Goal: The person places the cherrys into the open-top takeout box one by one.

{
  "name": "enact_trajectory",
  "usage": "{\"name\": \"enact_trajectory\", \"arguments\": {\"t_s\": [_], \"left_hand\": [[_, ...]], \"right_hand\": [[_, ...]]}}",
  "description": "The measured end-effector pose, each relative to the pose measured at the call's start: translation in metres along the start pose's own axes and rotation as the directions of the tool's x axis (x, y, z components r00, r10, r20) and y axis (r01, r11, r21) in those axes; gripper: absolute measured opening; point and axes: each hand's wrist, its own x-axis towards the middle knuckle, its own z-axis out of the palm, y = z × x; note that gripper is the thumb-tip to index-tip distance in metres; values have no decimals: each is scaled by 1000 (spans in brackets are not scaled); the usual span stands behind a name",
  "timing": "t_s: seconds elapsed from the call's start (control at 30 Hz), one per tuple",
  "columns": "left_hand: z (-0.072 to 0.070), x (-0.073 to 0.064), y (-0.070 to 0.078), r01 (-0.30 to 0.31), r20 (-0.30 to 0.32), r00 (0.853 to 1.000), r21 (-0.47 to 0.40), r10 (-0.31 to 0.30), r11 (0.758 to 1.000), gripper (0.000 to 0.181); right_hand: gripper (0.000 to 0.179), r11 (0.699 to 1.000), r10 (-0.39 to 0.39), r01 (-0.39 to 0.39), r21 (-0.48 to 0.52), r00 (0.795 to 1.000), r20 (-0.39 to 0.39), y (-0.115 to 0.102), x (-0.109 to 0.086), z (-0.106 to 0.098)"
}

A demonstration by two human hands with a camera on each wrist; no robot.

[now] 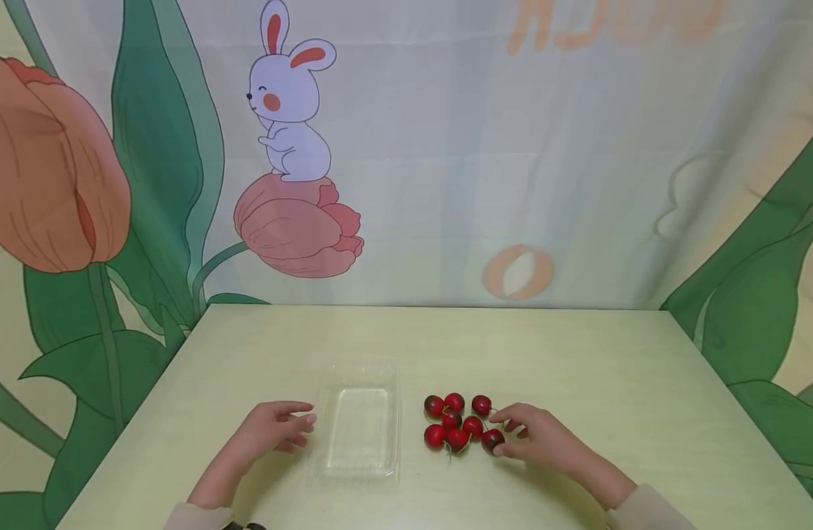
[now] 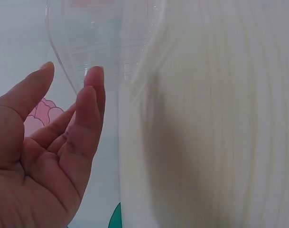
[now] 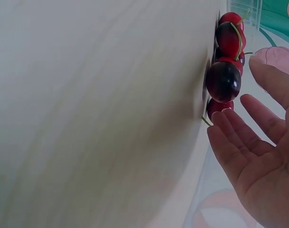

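Observation:
A clear plastic container (image 1: 363, 430) lies on the table, left of a loose group of red cherries (image 1: 452, 419) with green stems. My left hand (image 1: 278, 427) is by the container's left side, fingers loosely bent. In the left wrist view its fingertips (image 2: 93, 76) overlap the container's edge (image 2: 63, 61); whether they touch is unclear. My right hand (image 1: 537, 436) reaches in from the right, thumb and fingers spread around a dark cherry (image 1: 493, 441). In the right wrist view a gap shows between the thumb and that dark cherry (image 3: 223, 81), and nothing is gripped.
The pale table (image 1: 578, 353) extends on both sides of the hands. Behind it hangs a printed curtain (image 1: 432, 162) with a rabbit and tulips. The dark edge of something (image 1: 243, 526) shows beside the left sleeve.

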Motion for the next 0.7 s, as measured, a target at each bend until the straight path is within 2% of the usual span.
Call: {"name": "enact_trajectory", "arguments": {"t_s": [0.2, 0.53, 0.7], "left_hand": [[3, 5, 0, 40, -14, 999, -15, -41, 999, 39], [8, 10, -3, 61, 2, 998, -61, -61, 996, 31], [11, 11, -2, 78, -16, 997, -55, -79, 995, 26]], "right_hand": [[36, 999, 35, -35, 2, 999, 11, 1, 5, 0], [31, 997, 41, -46, 64, 997, 65, 5, 9, 4], [28, 996, 57, -63, 61, 995, 84, 4, 11, 6]]}}
